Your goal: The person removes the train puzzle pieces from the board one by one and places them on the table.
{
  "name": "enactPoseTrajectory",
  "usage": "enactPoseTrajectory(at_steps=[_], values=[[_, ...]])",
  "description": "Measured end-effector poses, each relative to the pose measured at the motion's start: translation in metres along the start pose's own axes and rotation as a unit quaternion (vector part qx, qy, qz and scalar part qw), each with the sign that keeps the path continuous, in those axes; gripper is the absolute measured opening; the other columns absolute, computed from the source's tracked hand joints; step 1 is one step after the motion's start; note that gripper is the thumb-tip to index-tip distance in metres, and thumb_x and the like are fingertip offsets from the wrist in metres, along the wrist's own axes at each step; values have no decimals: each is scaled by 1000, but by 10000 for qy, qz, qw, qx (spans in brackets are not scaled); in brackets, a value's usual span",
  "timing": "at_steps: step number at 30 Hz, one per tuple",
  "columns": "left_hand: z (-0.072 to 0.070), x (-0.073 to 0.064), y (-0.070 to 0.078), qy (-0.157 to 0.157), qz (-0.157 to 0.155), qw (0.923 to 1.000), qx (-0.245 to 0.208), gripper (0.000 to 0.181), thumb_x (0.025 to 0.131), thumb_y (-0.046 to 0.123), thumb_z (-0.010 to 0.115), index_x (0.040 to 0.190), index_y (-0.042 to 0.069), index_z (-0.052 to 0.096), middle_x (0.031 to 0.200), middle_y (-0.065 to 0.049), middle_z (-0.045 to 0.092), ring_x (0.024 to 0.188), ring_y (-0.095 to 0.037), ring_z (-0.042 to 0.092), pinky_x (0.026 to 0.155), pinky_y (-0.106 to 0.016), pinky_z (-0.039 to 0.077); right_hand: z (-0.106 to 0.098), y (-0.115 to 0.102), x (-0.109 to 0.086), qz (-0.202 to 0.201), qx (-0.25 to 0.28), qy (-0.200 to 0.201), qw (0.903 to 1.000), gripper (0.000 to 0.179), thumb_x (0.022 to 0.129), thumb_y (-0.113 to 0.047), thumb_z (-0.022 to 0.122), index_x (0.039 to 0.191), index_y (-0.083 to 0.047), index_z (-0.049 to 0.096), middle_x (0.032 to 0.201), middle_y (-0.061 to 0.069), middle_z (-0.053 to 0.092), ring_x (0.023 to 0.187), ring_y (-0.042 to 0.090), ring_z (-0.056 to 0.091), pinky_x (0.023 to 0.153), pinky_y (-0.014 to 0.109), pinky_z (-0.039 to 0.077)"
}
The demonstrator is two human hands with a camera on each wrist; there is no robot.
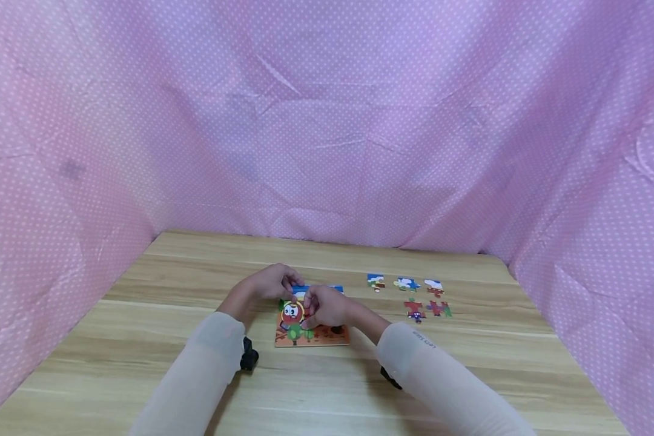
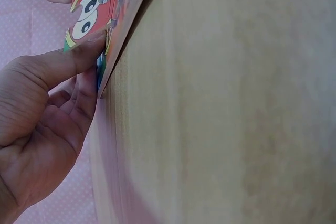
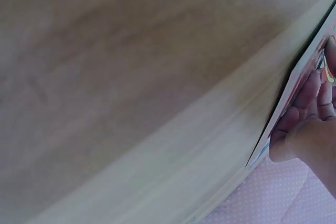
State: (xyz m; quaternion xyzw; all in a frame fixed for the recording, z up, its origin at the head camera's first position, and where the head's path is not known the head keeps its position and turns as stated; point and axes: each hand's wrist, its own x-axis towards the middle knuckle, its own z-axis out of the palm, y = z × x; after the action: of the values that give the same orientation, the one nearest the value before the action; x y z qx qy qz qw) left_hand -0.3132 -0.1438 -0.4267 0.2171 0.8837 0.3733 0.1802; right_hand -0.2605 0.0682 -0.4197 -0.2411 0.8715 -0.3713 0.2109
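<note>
A red puzzle piece (image 1: 292, 311) with two big cartoon eyes is tilted up over the puzzle board (image 1: 318, 341), which lies flat near the middle of the table. My left hand (image 1: 275, 281) pinches its edge; in the left wrist view the thumb lies on the printed face (image 2: 88, 14) and the fingers go behind. From the other side my right hand (image 1: 329, 306) pinches the piece too, fingers curled low over the board. A yellow-and-red edge (image 3: 328, 75) shows by its fingertips in the right wrist view. The right hand hides part of the board's picture.
Several loose puzzle pieces lie right of the board: blue-and-white ones (image 1: 407, 283) in the back row, red ones (image 1: 415, 309) in front. The wooden table (image 1: 316, 393) ends at a pink dotted curtain (image 1: 327, 151) behind and at both sides.
</note>
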Motion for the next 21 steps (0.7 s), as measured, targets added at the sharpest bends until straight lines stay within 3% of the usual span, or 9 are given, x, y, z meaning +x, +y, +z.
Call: enactPoseTrajectory(at_steps=[15,21], values=[[-1,0,1,-20,69,10000,58,32,86,-1,80,117,3,71,105,-2,70,91,-15,63,82,-30,54,-2,4,0,-142,445,2,9989,30,82,-3,85,99,-4,60,84,2,60,77,14,54,70,26,45],[-1,0,-1,-49,74,10000,9,33,86,-1,80,118,3,71,106,-2,70,91,-15,63,83,-30,54,-2,7,1,-178,856,-47,9962,28,82,2,83,100,-1,61,84,3,61,77,14,56,69,25,47]])
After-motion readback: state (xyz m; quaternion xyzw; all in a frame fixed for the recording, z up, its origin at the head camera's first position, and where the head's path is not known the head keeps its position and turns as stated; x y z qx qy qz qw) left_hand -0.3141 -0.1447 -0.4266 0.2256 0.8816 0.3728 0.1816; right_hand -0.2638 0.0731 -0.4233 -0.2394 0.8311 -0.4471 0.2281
